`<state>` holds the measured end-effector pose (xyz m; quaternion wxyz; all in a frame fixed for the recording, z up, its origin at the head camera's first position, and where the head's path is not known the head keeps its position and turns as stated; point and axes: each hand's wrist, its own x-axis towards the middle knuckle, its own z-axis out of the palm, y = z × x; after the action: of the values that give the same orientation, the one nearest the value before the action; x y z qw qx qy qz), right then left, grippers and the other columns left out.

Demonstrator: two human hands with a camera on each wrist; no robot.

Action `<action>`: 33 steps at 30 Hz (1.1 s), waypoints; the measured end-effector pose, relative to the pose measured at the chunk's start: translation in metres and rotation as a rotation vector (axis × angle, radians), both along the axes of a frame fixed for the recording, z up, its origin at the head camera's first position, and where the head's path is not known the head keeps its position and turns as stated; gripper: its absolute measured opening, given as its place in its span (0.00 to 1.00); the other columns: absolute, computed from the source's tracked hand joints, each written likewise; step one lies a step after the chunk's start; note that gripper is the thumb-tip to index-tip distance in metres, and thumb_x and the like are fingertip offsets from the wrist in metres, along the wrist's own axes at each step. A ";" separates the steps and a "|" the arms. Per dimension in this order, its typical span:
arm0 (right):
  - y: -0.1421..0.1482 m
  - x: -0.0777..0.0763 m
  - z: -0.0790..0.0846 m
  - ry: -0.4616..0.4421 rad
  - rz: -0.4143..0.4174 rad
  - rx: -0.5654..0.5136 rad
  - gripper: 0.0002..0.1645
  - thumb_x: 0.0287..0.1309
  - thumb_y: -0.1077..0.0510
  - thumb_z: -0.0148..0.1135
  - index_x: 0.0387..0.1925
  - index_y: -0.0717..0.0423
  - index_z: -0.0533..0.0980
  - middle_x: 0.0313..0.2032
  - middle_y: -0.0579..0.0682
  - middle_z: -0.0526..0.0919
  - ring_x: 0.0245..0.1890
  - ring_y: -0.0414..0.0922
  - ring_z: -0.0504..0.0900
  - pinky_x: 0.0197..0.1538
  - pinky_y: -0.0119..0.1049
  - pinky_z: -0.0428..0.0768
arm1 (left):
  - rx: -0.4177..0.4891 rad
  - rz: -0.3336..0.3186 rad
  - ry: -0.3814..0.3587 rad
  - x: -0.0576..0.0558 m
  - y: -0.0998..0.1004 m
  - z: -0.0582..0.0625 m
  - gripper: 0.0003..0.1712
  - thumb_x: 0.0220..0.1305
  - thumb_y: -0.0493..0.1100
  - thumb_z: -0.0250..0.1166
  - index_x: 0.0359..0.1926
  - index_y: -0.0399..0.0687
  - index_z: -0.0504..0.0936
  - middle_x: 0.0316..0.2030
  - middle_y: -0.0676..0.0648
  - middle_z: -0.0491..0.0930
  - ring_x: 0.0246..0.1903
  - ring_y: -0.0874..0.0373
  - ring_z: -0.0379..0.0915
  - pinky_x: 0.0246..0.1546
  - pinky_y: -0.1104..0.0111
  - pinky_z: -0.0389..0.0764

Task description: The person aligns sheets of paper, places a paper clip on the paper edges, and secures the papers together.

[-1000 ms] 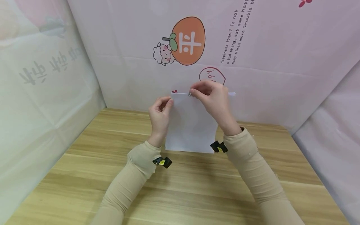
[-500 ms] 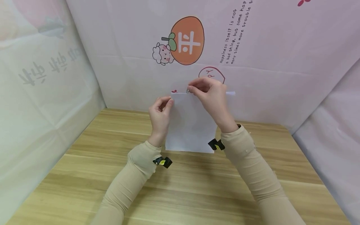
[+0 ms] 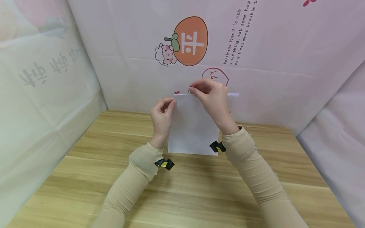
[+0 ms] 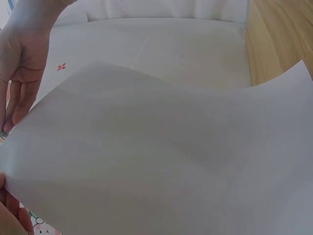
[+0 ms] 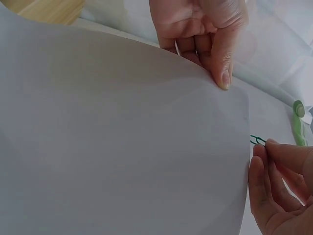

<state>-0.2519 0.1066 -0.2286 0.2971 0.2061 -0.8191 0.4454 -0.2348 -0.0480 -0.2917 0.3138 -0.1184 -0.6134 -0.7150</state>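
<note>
A plain white sheet of paper [image 3: 194, 126] stands raised in front of the backdrop. My left hand [image 3: 161, 118] pinches it near its top left corner, with the thumb on the near face. At the top edge my right hand [image 3: 214, 98] pinches a small green paper clip [image 5: 257, 140] between thumb and fingertips. In the right wrist view the clip's looped end points at the paper's edge, touching it or very close. Whether the edge lies between the loops cannot be told. The left wrist view is mostly filled by the paper [image 4: 166, 147].
Beneath the arms is a wood-grain table [image 3: 182, 193]. A white printed cloth [image 3: 137, 72] rises behind it, and another cloth wall [image 3: 51, 104] closes the left side. Black wrist cameras [image 3: 164, 164] sit on both sleeves.
My right hand has shifted slightly left along the top edge and up, carrying the paper clip; the clip lay lower against the paper before. My left hand and the paper have stayed almost still.
</note>
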 end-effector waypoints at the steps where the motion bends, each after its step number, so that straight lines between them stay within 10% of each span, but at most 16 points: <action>1: 0.000 0.000 0.000 0.002 0.000 0.002 0.09 0.52 0.54 0.70 0.35 0.53 0.84 0.32 0.47 0.87 0.29 0.35 0.83 0.38 0.28 0.80 | 0.001 0.000 0.003 0.000 0.000 0.000 0.10 0.59 0.31 0.64 0.38 0.23 0.81 0.29 0.46 0.77 0.32 0.65 0.72 0.35 0.77 0.73; 18: -0.003 0.000 -0.001 0.010 0.005 0.006 0.08 0.51 0.55 0.71 0.34 0.53 0.85 0.31 0.46 0.87 0.29 0.35 0.83 0.38 0.27 0.80 | 0.000 0.003 0.012 0.000 0.001 0.000 0.09 0.58 0.29 0.64 0.37 0.23 0.81 0.28 0.46 0.76 0.31 0.66 0.72 0.34 0.78 0.72; 33: -0.007 0.004 -0.001 0.016 0.016 0.014 0.08 0.51 0.56 0.71 0.34 0.54 0.84 0.31 0.47 0.87 0.29 0.35 0.83 0.38 0.28 0.80 | 0.019 0.010 0.046 -0.023 -0.001 -0.022 0.10 0.58 0.36 0.67 0.36 0.30 0.83 0.27 0.56 0.76 0.32 0.64 0.73 0.34 0.77 0.73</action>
<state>-0.2480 0.0992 -0.2299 0.2984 0.2184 -0.8181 0.4404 -0.2579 -0.0486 -0.3134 0.3327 -0.1289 -0.5998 -0.7162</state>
